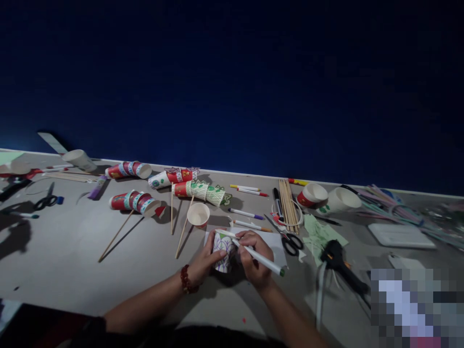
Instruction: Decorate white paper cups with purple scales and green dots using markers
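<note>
My left hand [206, 261] is closed round a small paper cup [222, 251] that lies on its side on the grey table [72, 261]; the cup has a purple and green scale pattern drawn on it. My right hand [253, 258] grips a white marker with a green end [259, 256], and its tip rests on the cup's top edge. A red bead bracelet [186, 279] circles my left wrist. A white sheet of paper [273, 241] lies under and behind the hands.
Behind my hands lie decorated cup chains on wooden sticks [197, 189], a plain cup [198, 214], loose markers [246, 213], skewers [288, 203], scissors [290, 241], a black glue gun [339, 263], two more cups [326, 197], green paper scraps [321, 234], and another pair of scissors [47, 200] at left.
</note>
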{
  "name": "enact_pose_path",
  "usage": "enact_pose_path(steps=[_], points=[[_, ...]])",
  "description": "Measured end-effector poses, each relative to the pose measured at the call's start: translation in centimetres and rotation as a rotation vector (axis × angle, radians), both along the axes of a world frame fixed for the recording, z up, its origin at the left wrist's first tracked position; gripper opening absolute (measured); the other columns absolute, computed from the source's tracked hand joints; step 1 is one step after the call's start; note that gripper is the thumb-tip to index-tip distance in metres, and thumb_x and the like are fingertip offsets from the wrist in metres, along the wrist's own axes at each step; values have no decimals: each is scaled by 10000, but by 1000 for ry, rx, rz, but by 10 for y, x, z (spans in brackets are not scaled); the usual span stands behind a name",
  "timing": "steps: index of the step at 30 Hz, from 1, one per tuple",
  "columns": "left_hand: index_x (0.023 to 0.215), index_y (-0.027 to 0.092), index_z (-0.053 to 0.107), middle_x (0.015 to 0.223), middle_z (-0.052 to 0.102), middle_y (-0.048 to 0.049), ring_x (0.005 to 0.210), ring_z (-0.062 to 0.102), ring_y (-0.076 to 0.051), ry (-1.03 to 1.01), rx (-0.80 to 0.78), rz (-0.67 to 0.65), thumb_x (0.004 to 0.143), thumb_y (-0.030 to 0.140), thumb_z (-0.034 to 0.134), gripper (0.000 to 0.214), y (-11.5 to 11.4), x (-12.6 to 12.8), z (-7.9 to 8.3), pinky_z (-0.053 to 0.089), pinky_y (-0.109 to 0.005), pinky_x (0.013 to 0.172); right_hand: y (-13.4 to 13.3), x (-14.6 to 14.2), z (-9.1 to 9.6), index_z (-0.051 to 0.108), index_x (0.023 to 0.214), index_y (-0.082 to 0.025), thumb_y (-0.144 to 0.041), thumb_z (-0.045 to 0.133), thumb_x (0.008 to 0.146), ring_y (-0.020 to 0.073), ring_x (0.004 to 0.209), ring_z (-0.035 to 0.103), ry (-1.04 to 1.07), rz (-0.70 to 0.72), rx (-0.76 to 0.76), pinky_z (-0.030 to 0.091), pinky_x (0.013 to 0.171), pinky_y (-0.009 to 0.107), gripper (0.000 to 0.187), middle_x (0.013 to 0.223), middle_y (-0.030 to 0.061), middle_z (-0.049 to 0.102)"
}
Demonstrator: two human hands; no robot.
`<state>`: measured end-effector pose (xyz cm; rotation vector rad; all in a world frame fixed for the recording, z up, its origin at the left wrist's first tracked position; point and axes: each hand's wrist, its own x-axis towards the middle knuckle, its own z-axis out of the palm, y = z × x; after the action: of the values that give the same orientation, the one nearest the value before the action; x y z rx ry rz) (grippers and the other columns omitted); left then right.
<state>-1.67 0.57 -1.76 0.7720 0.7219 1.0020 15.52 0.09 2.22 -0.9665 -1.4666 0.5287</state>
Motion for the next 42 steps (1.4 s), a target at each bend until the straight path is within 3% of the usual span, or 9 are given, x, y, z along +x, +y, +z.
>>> enact_pose_path(steps=[16, 32, 42], points=[[1298, 238, 570, 1189, 657, -79, 1114, 596, -279, 3, 11, -11, 756, 449, 838, 640, 0, 0, 6, 447, -390, 973, 1, -1, 1, 657, 898, -258, -171, 611, 874, 262, 861, 722, 25, -6, -26, 597, 774, 420, 101, 838, 39, 711], [1319, 243, 540, 1173, 654, -71, 1072, 600, -260, -9, -5, -16, 741, 459, 842, 687, 0, 0, 0, 437, -371, 942, 2, 3, 1, 606, 813, -249, -158, 567, 858, 264, 834, 735, -21, -12, 26, 598, 739, 410, 109, 792, 34, 694], [1311, 230, 563, 1184, 659, -83, 1102, 602, -274, 17, 18, -19, 756, 463, 834, 660, 1, -1, 0, 447, -387, 958, 2, 0, -1, 637, 890, -254, -149, 588, 880, 254, 871, 728, -11, -10, 0, 603, 784, 409, 116, 844, 36, 712]])
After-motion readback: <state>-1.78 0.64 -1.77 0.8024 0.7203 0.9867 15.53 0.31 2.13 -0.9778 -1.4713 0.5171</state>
